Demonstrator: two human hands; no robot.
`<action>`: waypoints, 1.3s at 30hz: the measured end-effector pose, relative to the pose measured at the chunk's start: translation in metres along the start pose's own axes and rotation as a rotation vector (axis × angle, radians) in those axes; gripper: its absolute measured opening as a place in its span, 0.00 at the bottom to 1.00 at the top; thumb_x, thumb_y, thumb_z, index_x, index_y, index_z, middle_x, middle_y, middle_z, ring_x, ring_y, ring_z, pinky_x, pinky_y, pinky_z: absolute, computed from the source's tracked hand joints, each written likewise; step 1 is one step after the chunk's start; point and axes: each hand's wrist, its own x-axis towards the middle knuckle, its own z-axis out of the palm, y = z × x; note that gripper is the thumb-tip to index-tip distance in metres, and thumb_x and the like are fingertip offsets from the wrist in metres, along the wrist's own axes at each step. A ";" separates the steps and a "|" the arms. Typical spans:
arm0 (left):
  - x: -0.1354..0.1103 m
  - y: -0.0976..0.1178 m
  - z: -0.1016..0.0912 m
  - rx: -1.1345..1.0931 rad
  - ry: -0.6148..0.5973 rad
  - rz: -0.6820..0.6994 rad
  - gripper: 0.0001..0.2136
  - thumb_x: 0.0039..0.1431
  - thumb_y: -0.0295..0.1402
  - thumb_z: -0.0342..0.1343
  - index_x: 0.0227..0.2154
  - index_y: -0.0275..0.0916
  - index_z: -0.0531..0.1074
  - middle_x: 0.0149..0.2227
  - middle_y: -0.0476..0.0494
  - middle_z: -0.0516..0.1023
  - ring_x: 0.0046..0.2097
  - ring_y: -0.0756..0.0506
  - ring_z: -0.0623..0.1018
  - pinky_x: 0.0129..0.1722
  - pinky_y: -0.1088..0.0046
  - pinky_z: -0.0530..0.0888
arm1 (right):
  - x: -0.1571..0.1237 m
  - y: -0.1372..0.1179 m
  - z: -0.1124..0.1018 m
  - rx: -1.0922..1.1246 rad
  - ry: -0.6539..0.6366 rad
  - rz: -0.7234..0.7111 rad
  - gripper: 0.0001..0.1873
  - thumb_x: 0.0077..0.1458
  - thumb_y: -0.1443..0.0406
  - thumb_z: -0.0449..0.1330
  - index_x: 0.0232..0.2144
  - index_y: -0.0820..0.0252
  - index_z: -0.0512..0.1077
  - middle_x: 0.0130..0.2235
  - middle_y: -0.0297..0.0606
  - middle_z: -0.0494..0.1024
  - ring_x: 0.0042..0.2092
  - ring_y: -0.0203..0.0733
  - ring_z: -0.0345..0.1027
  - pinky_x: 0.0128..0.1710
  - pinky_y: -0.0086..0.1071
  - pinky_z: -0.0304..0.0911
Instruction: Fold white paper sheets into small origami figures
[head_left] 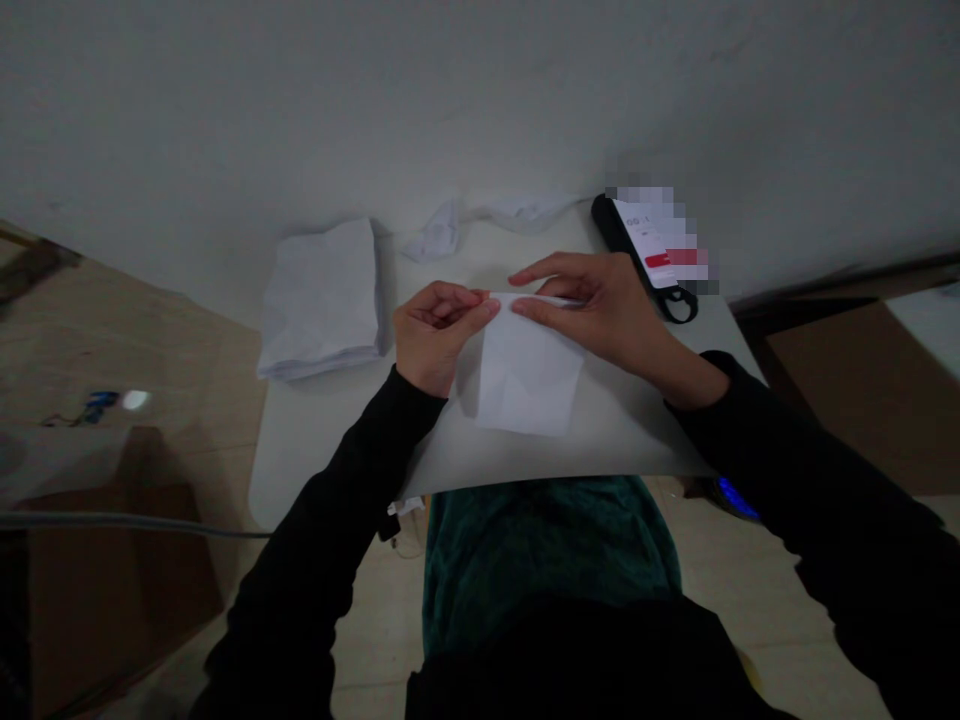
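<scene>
White sheet (529,385): between both hands above the middle of the counter (300,445), top edge gripped, lower part hanging toward the near edge.
Left hand (436,338): thumb and curled fingers pinch the sheet's upper left corner.
Right hand (596,300): thumb below and fingers behind pinch the top edge further along; the index finger is lifted clear of the paper.
Top edge: the light is dim, so whether it is folded over or simply bent by the grip I cannot tell for sure.
Paper stack (322,295): left of the left hand, near the counter's left side, its layers slightly uneven.
Crumpled scrap (435,235): beyond the left hand, close to the wall.
Phone (652,235): lit, partly blurred out, beyond the right hand, with a black loop (681,305) at its near end.
Tear risk: the two pinches sit close together, so pulling them in opposite directions could rip the thin edge.
Crease risk: the lower part is unsupported; uneven pressure from the thumbs could skew the sheet.
Knock risk: a wide swing of the right forearm could catch the loop and drag the phone.
</scene>
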 end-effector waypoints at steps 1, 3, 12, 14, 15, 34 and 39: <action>0.000 0.000 0.000 -0.007 -0.002 0.013 0.15 0.42 0.36 0.73 0.25 0.40 0.70 0.29 0.52 0.80 0.32 0.51 0.81 0.35 0.74 0.80 | 0.000 0.001 0.000 0.005 -0.022 0.013 0.09 0.57 0.60 0.65 0.34 0.61 0.78 0.29 0.35 0.80 0.31 0.37 0.73 0.30 0.30 0.68; 0.000 0.000 0.000 0.011 -0.022 0.053 0.14 0.43 0.36 0.72 0.26 0.39 0.71 0.29 0.52 0.80 0.31 0.53 0.80 0.33 0.76 0.79 | 0.001 0.003 0.000 0.013 -0.025 0.032 0.09 0.56 0.61 0.66 0.30 0.62 0.78 0.29 0.35 0.81 0.31 0.37 0.73 0.30 0.29 0.68; -0.019 0.018 0.007 0.184 -0.231 -0.025 0.21 0.46 0.36 0.71 0.42 0.41 0.70 0.31 0.49 0.81 0.26 0.50 0.79 0.25 0.77 0.75 | 0.009 0.006 -0.013 -0.016 0.170 0.092 0.09 0.53 0.61 0.68 0.27 0.61 0.80 0.30 0.35 0.82 0.31 0.37 0.73 0.30 0.30 0.67; -0.022 0.019 0.009 0.194 -0.198 -0.050 0.24 0.47 0.37 0.71 0.46 0.42 0.69 0.30 0.50 0.81 0.25 0.50 0.79 0.24 0.76 0.75 | 0.011 0.006 -0.018 -0.010 0.214 0.113 0.07 0.52 0.62 0.69 0.27 0.61 0.80 0.29 0.34 0.81 0.30 0.36 0.72 0.29 0.29 0.66; -0.023 0.019 0.009 0.202 -0.173 -0.048 0.25 0.47 0.38 0.70 0.47 0.42 0.69 0.30 0.50 0.81 0.25 0.49 0.79 0.24 0.76 0.75 | 0.013 0.005 -0.020 -0.004 0.235 0.125 0.06 0.51 0.63 0.69 0.27 0.61 0.80 0.28 0.34 0.81 0.29 0.35 0.72 0.29 0.29 0.66; -0.018 0.007 0.013 0.485 -0.294 0.109 0.19 0.61 0.50 0.57 0.41 0.37 0.75 0.34 0.45 0.78 0.34 0.47 0.75 0.31 0.73 0.72 | 0.002 0.006 0.003 -0.007 0.113 0.058 0.10 0.56 0.59 0.66 0.28 0.59 0.79 0.31 0.33 0.82 0.34 0.39 0.76 0.36 0.34 0.70; -0.018 0.000 0.010 0.584 -0.188 0.219 0.18 0.62 0.51 0.56 0.33 0.39 0.71 0.28 0.48 0.72 0.29 0.49 0.72 0.28 0.73 0.68 | 0.003 0.007 0.008 0.107 0.280 0.096 0.07 0.52 0.62 0.68 0.33 0.57 0.76 0.32 0.32 0.81 0.36 0.38 0.76 0.39 0.34 0.72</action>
